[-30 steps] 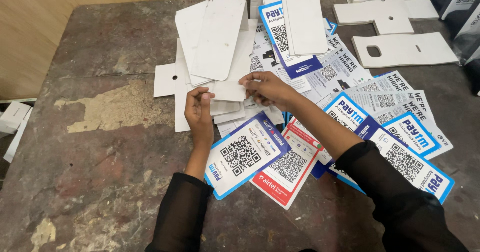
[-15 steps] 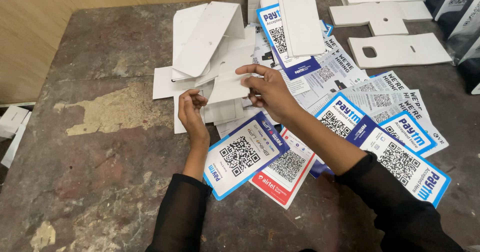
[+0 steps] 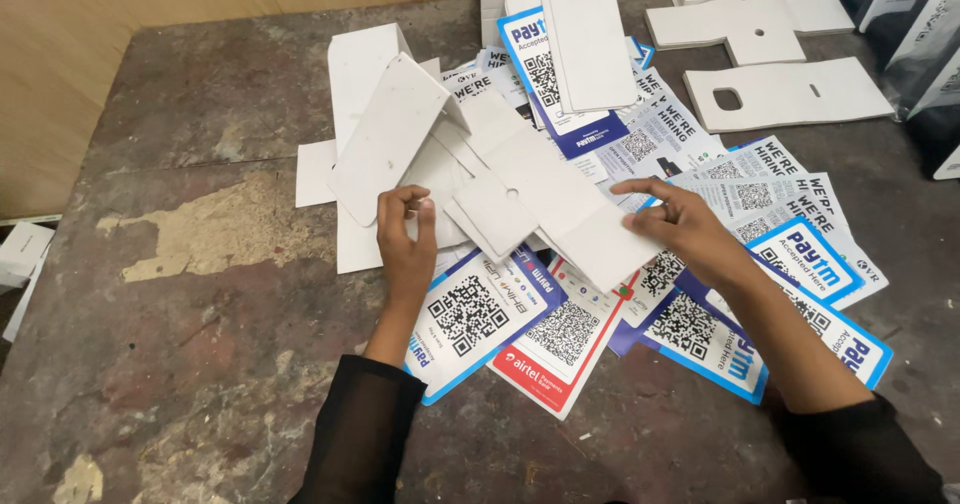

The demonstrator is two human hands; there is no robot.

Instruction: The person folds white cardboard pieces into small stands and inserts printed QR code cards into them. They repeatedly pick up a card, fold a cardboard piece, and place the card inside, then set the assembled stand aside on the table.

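— What sort of surface is the person working on?

— A worn, dark stone-like tabletop (image 3: 180,364), mottled grey and reddish, with a pale patch where the top layer has flaked away on the left. A light wooden wall panel (image 3: 120,24) runs along the far and left edges.

— And where do the hands sit?

— Both are over the heap in the middle. The left hand (image 3: 405,239) has its fingers curled, gripping the near edge of a fanned stack of white card blanks (image 3: 450,154). The right hand (image 3: 680,229) lies flatter, its fingers and thumb pinching the right end of a long white strip (image 3: 560,204) from that same stack.

— What lies beneath?

— A spread of printed code cards (image 3: 470,314) with blue, white and red borders, overlapping one another and reaching toward the near right.

— Anything farther off?

— White cut-out boards (image 3: 790,94) with small holes lie at the far right, well apart from the hands. Dark packets (image 3: 930,54) stand at the right edge. A small white box (image 3: 20,249) sits off the table's left side.
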